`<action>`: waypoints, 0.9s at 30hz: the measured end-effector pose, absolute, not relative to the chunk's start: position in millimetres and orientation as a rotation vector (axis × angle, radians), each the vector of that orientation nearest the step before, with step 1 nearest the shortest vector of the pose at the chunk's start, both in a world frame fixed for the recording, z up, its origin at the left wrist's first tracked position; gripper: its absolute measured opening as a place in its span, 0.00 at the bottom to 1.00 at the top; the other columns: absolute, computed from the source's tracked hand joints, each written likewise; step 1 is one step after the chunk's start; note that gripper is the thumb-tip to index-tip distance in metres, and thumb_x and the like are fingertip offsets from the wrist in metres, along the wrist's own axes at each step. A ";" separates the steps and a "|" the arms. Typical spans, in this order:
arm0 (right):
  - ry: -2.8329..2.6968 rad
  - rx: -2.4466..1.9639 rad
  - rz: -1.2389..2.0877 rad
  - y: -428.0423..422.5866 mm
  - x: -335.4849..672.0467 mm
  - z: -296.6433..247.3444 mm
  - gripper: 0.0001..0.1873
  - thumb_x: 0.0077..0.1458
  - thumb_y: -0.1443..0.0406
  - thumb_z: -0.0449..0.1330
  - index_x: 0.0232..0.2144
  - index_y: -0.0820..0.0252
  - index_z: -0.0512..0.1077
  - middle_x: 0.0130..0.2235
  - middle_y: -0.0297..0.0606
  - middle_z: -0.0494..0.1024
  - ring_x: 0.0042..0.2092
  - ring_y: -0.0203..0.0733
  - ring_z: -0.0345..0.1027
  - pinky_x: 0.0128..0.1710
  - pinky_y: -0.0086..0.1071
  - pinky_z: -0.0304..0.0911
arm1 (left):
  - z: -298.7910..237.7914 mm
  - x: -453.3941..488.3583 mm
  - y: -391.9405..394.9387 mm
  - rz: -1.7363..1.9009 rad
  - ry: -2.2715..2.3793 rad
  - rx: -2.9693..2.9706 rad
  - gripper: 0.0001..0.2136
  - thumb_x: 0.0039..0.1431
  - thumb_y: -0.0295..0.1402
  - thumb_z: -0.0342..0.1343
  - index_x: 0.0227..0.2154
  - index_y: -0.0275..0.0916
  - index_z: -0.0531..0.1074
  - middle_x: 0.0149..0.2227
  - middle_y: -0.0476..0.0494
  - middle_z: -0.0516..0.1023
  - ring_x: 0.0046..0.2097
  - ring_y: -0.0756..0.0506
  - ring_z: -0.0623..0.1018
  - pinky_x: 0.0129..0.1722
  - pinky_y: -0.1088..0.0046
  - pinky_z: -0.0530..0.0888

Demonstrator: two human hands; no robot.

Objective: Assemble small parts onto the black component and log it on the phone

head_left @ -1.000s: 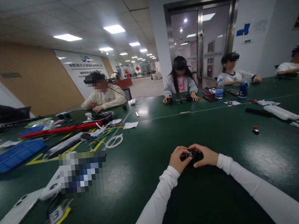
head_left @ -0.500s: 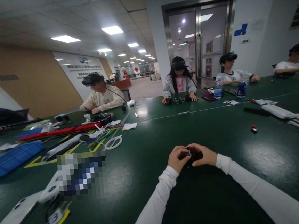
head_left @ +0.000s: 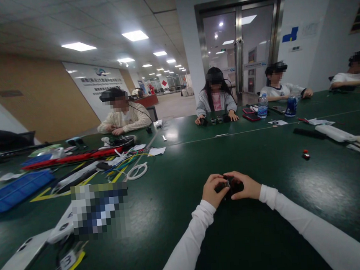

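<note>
Between my two hands, just above or on the dark green table (head_left: 176, 236), is a small black object (head_left: 229, 186) with a shiny metallic bit; fingers cover much of it and its kind cannot be made out. My left hand (head_left: 213, 191) pinches its left side with thumb and fingers. From the right, my right hand (head_left: 247, 185) curls round the other side, fingertips meeting those of the left at the top. Both wrists are in white sleeves.
A small red-and-black item (head_left: 305, 154) lies to the right. Leftward are a white cable coil (head_left: 137, 171), a blue tray (head_left: 17, 190) and white arm-like parts (head_left: 23, 256). Several people sit round the table; a water bottle (head_left: 262, 106) stands at the back.
My hands keep the same grip on the black object, with hardly any shift. The view has moved very slightly.
</note>
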State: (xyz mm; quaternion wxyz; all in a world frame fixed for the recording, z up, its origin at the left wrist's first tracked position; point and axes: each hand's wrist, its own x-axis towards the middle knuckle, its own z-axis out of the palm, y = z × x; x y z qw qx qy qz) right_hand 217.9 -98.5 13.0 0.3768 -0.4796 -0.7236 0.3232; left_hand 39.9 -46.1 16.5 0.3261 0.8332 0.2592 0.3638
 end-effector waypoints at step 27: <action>-1.917 -1.281 0.887 -97.7 217.4 16.1 0.40 0.36 0.62 0.64 0.52 0.53 0.53 0.49 0.39 0.65 0.45 0.44 0.61 0.45 0.41 0.56 | 14.5 41.1 -47.0 0.866 0.832 2.333 0.07 0.44 0.30 0.55 0.30 0.40 0.71 0.36 0.45 0.65 0.39 0.48 0.68 0.40 0.68 0.67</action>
